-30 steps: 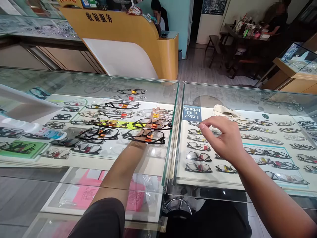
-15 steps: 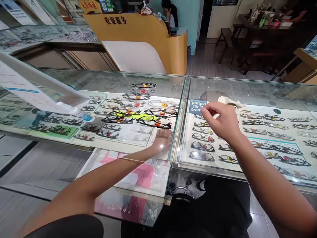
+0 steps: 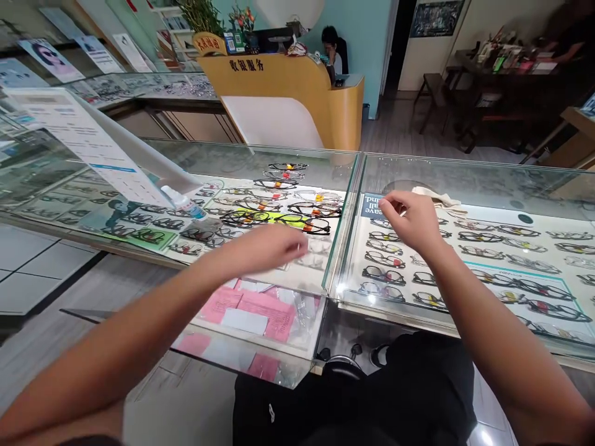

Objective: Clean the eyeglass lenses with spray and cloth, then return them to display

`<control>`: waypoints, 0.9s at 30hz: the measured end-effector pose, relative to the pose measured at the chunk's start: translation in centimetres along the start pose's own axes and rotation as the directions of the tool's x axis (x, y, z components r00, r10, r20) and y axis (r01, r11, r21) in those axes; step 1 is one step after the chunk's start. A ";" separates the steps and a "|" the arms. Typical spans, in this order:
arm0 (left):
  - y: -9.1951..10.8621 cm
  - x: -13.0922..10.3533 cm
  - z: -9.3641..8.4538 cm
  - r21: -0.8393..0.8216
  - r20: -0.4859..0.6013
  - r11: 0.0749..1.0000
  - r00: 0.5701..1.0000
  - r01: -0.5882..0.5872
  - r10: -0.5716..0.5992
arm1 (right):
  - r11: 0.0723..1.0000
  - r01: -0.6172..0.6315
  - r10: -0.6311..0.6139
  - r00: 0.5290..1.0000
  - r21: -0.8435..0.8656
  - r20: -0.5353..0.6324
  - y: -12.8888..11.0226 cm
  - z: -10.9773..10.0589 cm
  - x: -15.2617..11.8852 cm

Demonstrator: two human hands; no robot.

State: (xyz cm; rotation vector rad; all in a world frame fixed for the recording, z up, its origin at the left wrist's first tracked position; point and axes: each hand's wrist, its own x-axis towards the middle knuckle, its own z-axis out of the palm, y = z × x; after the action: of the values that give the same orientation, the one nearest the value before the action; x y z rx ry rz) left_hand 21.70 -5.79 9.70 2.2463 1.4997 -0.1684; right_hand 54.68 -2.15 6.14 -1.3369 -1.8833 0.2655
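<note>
My left hand (image 3: 272, 246) is above the left glass counter, in front of several dark-framed glasses (image 3: 304, 224). Its fingers are curled and blurred, and whether they hold anything does not show. Over the right glass counter, my right hand (image 3: 411, 217) has thumb and fingertips pressed together; anything between them is too small to make out. Behind that hand lies a cream cloth (image 3: 439, 198), and a dark printed card (image 3: 372, 206) is at its left. Rows of glasses (image 3: 385, 274) lie around it.
A white bottle (image 3: 188, 205) stands beside a slanted white sign (image 3: 100, 145) on the left. Pink papers (image 3: 260, 310) lie under glass nearer me. Beyond the counters are a yellow desk (image 3: 346, 118), a seated person (image 3: 341, 52) and a wooden bench (image 3: 432, 93).
My left hand has risen from the counter glass and moved left, its fingers now curled. My right hand stays nearly in place, fingers still together. The view has tilted up slightly.
</note>
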 end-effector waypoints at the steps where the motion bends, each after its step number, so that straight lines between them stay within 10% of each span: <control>1: 0.1 1.9 -1.4 0.027 -0.074 0.999 0.997 0.019 -0.017 | 1.000 -0.008 0.008 1.000 -0.002 0.003 0.1 0.0 0.0; 7: 0.7 11.9 -5.5 0.157 -0.304 0.983 0.952 0.090 -0.038 | 0.999 -0.053 0.053 0.998 -0.008 0.019 0.9 -0.1 0.1; 14: 0.2 15.8 -5.2 0.263 -0.326 0.960 0.945 0.100 -0.010 | 0.999 -0.035 0.036 0.999 -0.015 0.033 0.4 -0.3 0.2; 20: -0.6 13.2 -7.6 0.424 -0.321 0.903 0.944 0.073 0.074 | 0.998 -0.056 0.056 0.998 -0.016 0.016 1.0 -0.2 0.2; 27: 2.0 3.5 -9.9 0.394 -0.294 0.917 0.936 -0.066 0.194 | 0.998 -0.067 0.067 0.998 -0.021 0.007 1.2 -0.2 -0.1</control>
State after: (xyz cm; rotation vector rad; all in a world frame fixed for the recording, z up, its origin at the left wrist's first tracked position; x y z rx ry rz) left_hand 23.63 0.62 18.00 2.7931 1.5776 -0.0434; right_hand 55.64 -1.76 5.53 -1.4167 -1.8548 0.2863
